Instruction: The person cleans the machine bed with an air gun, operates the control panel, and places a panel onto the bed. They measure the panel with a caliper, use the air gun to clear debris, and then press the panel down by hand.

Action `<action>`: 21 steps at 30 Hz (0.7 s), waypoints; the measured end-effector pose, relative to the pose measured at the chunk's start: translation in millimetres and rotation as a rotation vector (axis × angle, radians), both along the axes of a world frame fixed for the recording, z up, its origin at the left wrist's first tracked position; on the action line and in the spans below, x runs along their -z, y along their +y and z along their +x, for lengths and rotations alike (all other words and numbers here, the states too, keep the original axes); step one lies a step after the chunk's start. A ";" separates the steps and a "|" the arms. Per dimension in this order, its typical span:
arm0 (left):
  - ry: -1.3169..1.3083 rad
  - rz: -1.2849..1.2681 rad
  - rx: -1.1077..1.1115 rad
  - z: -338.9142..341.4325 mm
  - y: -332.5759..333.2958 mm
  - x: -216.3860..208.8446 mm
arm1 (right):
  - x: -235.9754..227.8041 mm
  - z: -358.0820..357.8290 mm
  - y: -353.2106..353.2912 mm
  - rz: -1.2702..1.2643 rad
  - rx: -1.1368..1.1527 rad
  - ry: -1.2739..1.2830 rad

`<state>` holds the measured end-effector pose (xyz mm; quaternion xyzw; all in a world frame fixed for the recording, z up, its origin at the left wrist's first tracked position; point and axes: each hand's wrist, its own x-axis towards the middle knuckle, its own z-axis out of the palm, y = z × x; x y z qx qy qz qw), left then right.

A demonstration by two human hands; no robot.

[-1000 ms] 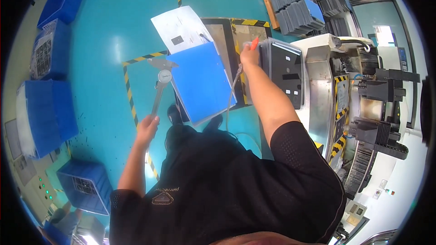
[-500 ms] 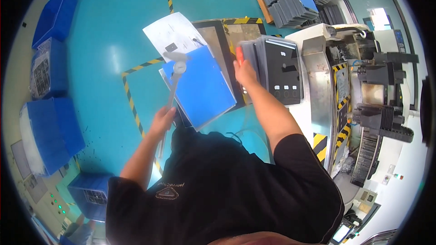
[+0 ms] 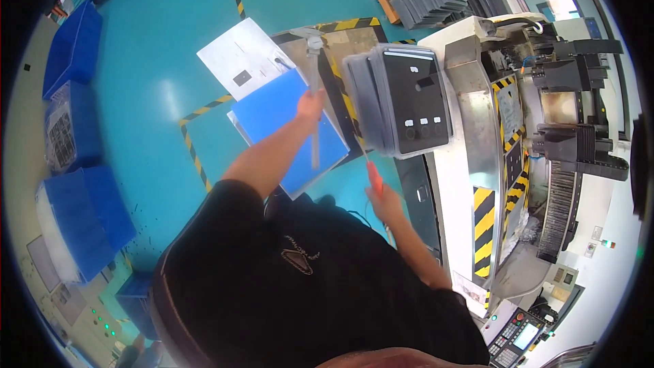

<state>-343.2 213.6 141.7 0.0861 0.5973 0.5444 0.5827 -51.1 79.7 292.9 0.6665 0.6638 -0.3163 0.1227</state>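
Observation:
My left hand [image 3: 310,108] is closed around a dial caliper [image 3: 315,136], reaching over a blue sheet [image 3: 272,105]. The caliper's round dial and jaws point away from me. In my right hand [image 3: 387,203] is a red-handled tool [image 3: 375,176] with a thin shaft pointing up; its tip is too blurred to name. That hand is near my body, below a stack of dark flat panels [image 3: 415,88]. The top panel is black, with several small white marks. A white printed paper [image 3: 244,54] lies partly under the blue sheet.
To the right stands a machine [image 3: 477,123] with a metal edge and striped tape. A control panel [image 3: 518,334] is at lower right. Blue bins [image 3: 75,48] line the left side. Stacked grey panels [image 3: 426,0] stand on a pallet at the far right.
My left hand has carried the caliper rightward and farther out, across the blue sheet. My right hand has drawn back toward my body with the red-handled tool, away from beside the panel stack.

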 end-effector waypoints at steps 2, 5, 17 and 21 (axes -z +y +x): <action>0.090 -0.078 -0.070 26.7 31.8 34.7 | 4.8 18.6 -33.1 0.061 0.003 0.104; -0.040 -0.119 -0.128 73.3 61.5 28.6 | 6.7 34.0 -63.0 -0.022 0.076 -0.061; 1.348 0.029 1.097 24.2 3.9 -38.1 | -35.3 29.4 -37.9 0.098 0.106 0.037; 1.358 -0.307 0.588 -57.6 -83.9 -27.6 | -56.0 -6.0 -10.6 0.122 0.023 0.109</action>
